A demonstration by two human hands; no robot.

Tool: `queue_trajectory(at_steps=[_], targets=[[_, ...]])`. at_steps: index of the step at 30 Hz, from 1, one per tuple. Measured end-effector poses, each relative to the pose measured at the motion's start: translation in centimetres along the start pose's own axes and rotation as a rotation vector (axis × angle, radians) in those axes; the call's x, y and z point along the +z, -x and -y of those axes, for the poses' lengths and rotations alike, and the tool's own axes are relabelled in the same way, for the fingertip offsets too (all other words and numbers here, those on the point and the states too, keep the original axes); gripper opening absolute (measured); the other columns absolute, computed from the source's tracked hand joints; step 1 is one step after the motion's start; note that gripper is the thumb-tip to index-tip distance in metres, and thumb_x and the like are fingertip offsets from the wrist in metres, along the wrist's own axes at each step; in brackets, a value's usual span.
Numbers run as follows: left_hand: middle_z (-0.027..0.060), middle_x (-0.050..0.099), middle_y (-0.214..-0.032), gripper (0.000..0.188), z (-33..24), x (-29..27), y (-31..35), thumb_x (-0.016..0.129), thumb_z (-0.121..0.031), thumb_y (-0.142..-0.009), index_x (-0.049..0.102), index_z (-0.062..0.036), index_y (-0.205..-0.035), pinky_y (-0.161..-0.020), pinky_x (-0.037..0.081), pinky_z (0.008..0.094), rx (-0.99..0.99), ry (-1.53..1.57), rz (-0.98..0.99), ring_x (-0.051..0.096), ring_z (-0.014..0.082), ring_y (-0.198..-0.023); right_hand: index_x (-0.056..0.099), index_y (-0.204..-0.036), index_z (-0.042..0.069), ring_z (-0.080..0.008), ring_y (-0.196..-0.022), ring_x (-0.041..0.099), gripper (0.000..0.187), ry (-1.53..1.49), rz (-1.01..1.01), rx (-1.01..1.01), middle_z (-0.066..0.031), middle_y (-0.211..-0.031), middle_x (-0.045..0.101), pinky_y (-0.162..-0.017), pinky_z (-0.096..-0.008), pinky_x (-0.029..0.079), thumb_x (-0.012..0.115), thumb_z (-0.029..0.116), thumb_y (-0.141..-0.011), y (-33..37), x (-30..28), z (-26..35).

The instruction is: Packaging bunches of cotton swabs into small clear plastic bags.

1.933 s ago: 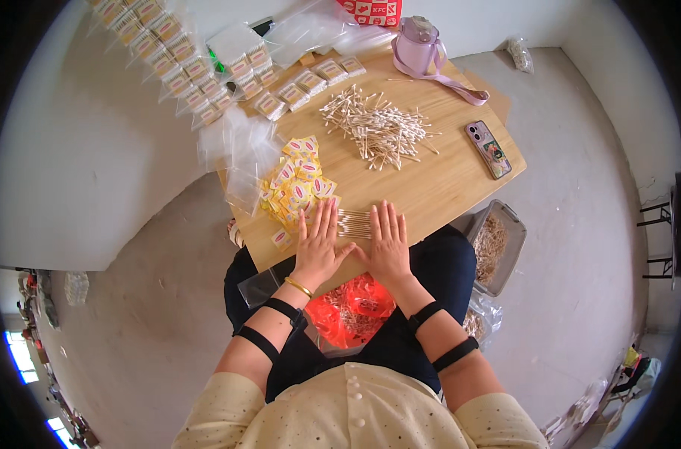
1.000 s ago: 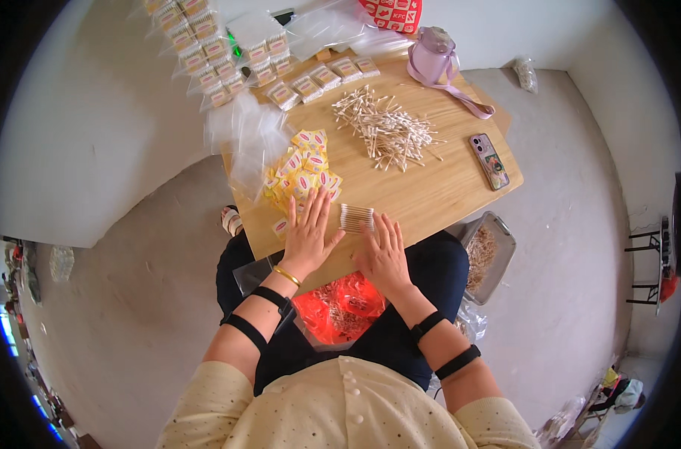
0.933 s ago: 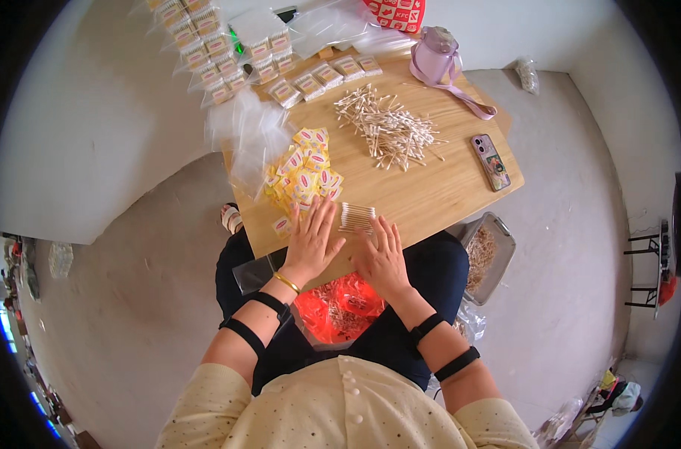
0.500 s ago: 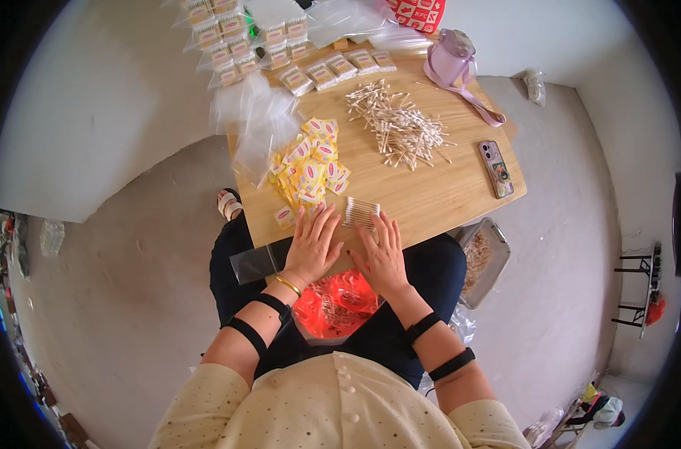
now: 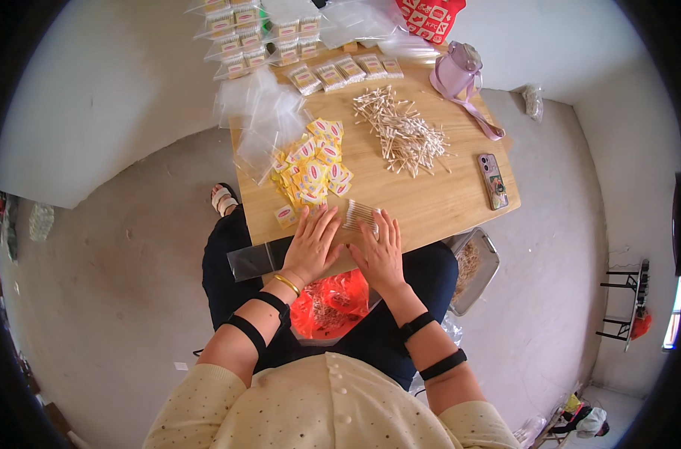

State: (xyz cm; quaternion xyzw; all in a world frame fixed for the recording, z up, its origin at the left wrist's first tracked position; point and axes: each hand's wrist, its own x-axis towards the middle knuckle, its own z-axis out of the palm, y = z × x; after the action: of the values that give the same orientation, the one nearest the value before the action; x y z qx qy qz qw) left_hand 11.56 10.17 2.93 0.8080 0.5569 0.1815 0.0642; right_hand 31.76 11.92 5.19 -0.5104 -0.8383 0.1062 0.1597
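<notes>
Both my hands lie flat near the front edge of the wooden table (image 5: 422,206). Between their fingertips is a small lined-up row of cotton swabs (image 5: 360,215). My left hand (image 5: 313,243) rests open, fingers stretched, just below a pile of yellow and white printed cards (image 5: 312,170). My right hand (image 5: 380,249) is open too, its fingertips at the row's right side and partly covering it. A loose heap of cotton swabs (image 5: 404,131) is spread farther back. By my left wrist, a clear plastic bag (image 5: 250,262) hangs over the table's edge.
Filled swab packets (image 5: 330,75) line the back, beside stacked packets (image 5: 235,37). Empty clear bags (image 5: 262,112) lie at left. A purple bottle (image 5: 457,67) and a phone (image 5: 494,182) are at right. A red bag (image 5: 329,303) sits between my legs; a bin (image 5: 479,273) stands right.
The view has shifted slightly, so the table sits a little lower in it. My hands stay almost in place around the row of swabs.
</notes>
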Motion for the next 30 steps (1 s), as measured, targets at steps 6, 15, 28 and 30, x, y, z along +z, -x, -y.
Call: queue_trajectory(at_steps=[6,15,28,30], targets=[[0.0124,0.040,-0.156,0.054,0.1,0.2,0.0,0.057,-0.040,-0.097,0.054,-0.0049,-0.138,-0.127,0.015,0.0520,0.000,0.007,-0.001,0.031,0.0290,-0.151,0.053,-0.141,0.009,-0.0413,-0.148,0.030,0.058,0.002,0.006,0.005,-0.0191,-0.150,0.039,-0.123,-0.0555,0.024,0.069,0.033,-0.092,0.0,0.1,0.2],[0.0133,0.043,-0.153,0.053,0.1,0.3,0.0,0.057,-0.040,-0.097,0.055,-0.0059,-0.137,-0.127,0.016,0.0512,0.002,0.003,-0.013,0.035,0.0288,-0.149,0.054,-0.140,0.008,-0.0411,-0.147,0.031,0.054,0.032,-0.012,0.014,-0.0195,-0.149,0.041,-0.122,-0.0555,0.024,0.066,0.034,-0.094,-0.9,-0.1,0.1],[0.0127,0.047,-0.149,0.051,0.2,0.5,-0.1,0.059,-0.038,-0.095,0.055,-0.0067,-0.135,-0.127,0.017,0.0501,-0.003,0.027,-0.022,0.038,0.0279,-0.146,0.056,-0.138,0.006,-0.0429,-0.145,0.034,0.052,0.005,-0.049,0.015,-0.0209,-0.147,0.043,-0.121,-0.0562,0.026,0.066,0.032,-0.094,-1.6,0.2,-0.5],[0.0126,0.047,-0.148,0.051,0.2,0.5,0.0,0.059,-0.038,-0.095,0.055,-0.0068,-0.135,-0.127,0.017,0.0500,-0.004,0.031,-0.027,0.038,0.0278,-0.146,0.056,-0.137,0.006,-0.0431,-0.145,0.034,0.051,-0.005,-0.052,0.017,-0.0210,-0.147,0.043,-0.121,-0.0562,0.026,0.066,0.031,-0.094,-1.7,0.3,-0.5]])
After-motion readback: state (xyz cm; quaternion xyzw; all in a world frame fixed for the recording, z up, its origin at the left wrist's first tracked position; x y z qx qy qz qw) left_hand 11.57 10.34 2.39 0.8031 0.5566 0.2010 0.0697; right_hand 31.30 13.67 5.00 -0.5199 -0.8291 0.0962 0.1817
